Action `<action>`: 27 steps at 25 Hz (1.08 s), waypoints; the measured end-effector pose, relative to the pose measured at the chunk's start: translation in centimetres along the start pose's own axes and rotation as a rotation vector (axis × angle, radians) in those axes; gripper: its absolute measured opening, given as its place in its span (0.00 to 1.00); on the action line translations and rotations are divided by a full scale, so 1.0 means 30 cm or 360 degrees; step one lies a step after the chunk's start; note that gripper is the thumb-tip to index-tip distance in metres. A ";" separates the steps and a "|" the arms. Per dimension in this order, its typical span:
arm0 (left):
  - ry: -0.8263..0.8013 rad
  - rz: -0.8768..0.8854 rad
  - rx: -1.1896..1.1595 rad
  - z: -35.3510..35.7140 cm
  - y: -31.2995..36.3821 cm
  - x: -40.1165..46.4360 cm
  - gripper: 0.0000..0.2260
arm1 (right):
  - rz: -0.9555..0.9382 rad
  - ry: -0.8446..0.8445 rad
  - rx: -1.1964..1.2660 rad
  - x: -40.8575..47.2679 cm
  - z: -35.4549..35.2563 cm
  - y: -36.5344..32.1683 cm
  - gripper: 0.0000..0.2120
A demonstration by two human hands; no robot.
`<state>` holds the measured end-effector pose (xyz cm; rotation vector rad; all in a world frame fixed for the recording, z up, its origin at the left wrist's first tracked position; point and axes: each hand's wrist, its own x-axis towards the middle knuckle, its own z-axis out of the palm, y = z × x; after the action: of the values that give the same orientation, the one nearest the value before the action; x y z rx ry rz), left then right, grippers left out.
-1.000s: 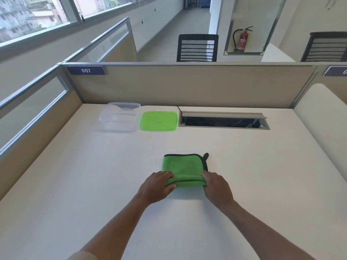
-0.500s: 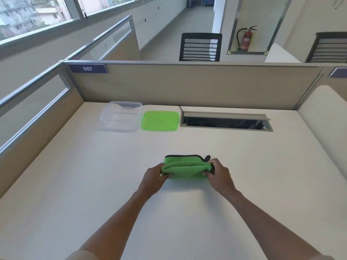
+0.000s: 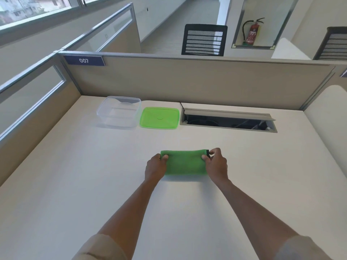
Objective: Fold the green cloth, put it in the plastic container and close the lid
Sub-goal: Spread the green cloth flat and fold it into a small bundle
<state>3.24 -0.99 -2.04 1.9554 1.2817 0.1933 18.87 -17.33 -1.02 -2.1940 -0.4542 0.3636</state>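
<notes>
The green cloth lies on the white desk as a narrow folded rectangle, its black trim showing at the right end. My left hand pinches the cloth's left end and my right hand pinches its right end. The clear plastic container stands uncovered at the back left of the desk. Its green lid lies flat on the desk just to the right of it.
An open cable tray slot is cut into the desk at the back right. Beige partition walls enclose the desk at the back and left. A rounded white panel rises at the right.
Both hands carried the cloth's near edge forward over the far edge, so the cloth went from a squarish shape to a narrow folded strip.
</notes>
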 end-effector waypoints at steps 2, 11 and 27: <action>0.0009 -0.0103 0.0035 0.016 0.007 0.020 0.16 | 0.0030 0.0008 -0.0011 0.013 0.021 0.004 0.10; 0.0184 -0.0305 0.0004 0.093 0.025 0.065 0.16 | 0.0146 0.0034 -0.0090 0.059 0.080 0.062 0.07; 0.0322 -0.0543 0.0012 0.141 0.029 0.065 0.22 | 0.0233 0.0060 -0.0489 0.065 0.084 0.071 0.17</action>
<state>6.93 -1.72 -4.90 1.7232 1.7267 0.2192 20.01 -15.97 -4.42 -2.5375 -0.3470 0.3483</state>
